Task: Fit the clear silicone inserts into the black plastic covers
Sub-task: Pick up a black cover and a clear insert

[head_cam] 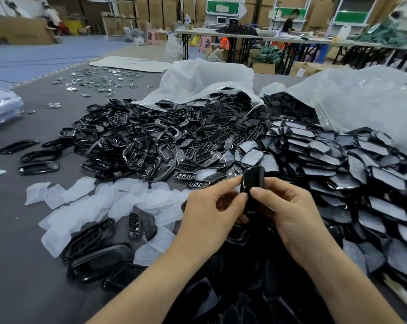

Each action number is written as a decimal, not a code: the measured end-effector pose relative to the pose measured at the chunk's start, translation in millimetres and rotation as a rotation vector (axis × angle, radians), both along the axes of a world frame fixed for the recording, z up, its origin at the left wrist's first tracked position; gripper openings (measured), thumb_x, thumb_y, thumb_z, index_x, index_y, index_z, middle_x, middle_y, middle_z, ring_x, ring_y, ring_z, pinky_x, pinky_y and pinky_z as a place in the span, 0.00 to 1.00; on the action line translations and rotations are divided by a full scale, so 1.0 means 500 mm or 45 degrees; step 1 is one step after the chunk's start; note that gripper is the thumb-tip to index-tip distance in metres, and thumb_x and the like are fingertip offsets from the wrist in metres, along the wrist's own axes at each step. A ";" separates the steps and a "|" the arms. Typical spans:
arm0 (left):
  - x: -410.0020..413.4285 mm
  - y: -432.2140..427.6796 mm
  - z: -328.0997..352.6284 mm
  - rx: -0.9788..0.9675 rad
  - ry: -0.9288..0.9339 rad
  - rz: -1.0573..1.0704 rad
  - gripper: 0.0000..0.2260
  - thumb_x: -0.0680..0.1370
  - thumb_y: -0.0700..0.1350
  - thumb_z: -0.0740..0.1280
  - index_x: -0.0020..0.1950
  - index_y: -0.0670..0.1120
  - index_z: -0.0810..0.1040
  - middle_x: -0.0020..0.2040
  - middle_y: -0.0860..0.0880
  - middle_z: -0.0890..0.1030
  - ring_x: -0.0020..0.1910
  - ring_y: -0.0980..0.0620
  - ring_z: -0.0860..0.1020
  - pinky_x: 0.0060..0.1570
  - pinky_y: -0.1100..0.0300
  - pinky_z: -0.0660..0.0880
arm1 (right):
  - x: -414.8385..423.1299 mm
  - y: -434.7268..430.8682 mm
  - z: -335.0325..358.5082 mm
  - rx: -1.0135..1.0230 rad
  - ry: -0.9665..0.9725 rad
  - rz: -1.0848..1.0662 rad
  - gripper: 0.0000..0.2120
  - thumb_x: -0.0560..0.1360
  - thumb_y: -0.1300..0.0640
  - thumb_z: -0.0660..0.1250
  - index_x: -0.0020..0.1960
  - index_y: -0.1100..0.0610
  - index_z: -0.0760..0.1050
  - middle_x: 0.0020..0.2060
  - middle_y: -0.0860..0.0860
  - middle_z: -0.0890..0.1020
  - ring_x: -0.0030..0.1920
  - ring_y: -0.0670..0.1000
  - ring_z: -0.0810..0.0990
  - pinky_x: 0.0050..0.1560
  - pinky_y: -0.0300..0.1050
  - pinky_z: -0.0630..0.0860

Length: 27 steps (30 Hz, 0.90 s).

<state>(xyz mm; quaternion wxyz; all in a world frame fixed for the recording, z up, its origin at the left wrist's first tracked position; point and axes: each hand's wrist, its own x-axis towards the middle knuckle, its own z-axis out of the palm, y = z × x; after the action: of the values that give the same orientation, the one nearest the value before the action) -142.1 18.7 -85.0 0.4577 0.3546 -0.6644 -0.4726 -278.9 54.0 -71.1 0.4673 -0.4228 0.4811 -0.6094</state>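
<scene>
Both my hands hold one black plastic cover (253, 181) upright over the table's near middle. My left hand (211, 211) pinches its left edge with thumb and forefinger. My right hand (289, 211) grips its right side, thumb pressed on its face. Whether a clear insert sits inside it is hidden. Loose clear silicone inserts (99, 202) lie spread on the grey table to the left. A row of covers with inserts fitted (338, 164) is stacked to the right.
A big heap of black frames and button pads (151, 136) spills from white plastic bags (209, 76) behind my hands. Loose black covers (99, 258) lie near left, more under my wrists. Small metal badges (99, 80) are scattered far left.
</scene>
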 end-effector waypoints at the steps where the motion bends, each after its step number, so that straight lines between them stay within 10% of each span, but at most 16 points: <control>1: 0.000 0.000 0.002 0.010 0.013 -0.011 0.16 0.77 0.38 0.68 0.56 0.59 0.79 0.33 0.55 0.82 0.29 0.57 0.80 0.35 0.67 0.75 | -0.001 -0.002 -0.001 -0.001 0.002 -0.015 0.11 0.62 0.55 0.73 0.44 0.53 0.84 0.38 0.55 0.84 0.39 0.52 0.83 0.39 0.47 0.81; 18: 0.001 0.005 0.021 0.196 0.197 -0.026 0.05 0.76 0.36 0.68 0.42 0.45 0.80 0.26 0.52 0.78 0.24 0.56 0.76 0.29 0.67 0.74 | 0.020 -0.001 0.014 0.038 -0.341 0.034 0.09 0.65 0.64 0.69 0.45 0.63 0.79 0.36 0.57 0.84 0.32 0.52 0.83 0.29 0.42 0.78; 27: 0.002 0.002 0.020 0.199 0.167 0.064 0.07 0.75 0.39 0.70 0.41 0.51 0.83 0.25 0.55 0.77 0.23 0.58 0.74 0.27 0.69 0.71 | 0.007 -0.007 0.007 0.101 -0.338 0.041 0.04 0.62 0.61 0.70 0.36 0.54 0.81 0.37 0.54 0.84 0.38 0.50 0.83 0.41 0.44 0.81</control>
<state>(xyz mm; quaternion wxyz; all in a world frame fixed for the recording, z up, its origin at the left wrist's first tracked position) -141.0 19.9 -75.0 0.4829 0.3741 -0.5851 -0.5334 -275.3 50.4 -67.4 0.5528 -0.3275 0.4319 -0.6329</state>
